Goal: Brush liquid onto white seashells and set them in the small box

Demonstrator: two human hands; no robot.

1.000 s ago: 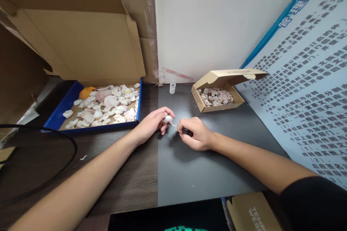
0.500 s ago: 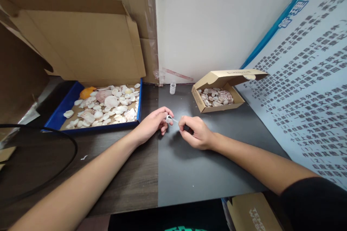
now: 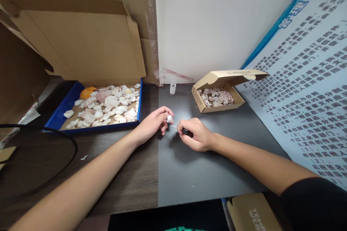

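Observation:
Between the thumb and fingers of my left hand (image 3: 155, 122) is a small white seashell (image 3: 169, 118), its rounded side showing. My right hand (image 3: 197, 134) is closed around the black handle of a thin applicator brush (image 3: 187, 132). The brush's pale stem points left, and its tip lies just below the shell by my left fingers; whether it touches the shell I cannot tell. Beyond both hands, a small clear glass bottle (image 3: 172, 88) with a printed label stands upright near the wall.
A blue-edged box (image 3: 138, 108) at left holds many shells, its cardboard lid (image 3: 84, 41) raised behind. At right, a smaller cardboard box (image 3: 202, 104) with a half-raised lid holds more shells. A black cable (image 3: 73, 151) loops over the table's left side. A printed panel (image 3: 303, 90) borders the right.
The seashell has turned in my left fingers, from showing its hollow side to its rounded side. The brush in my right hand has dropped slightly, its tip now lower.

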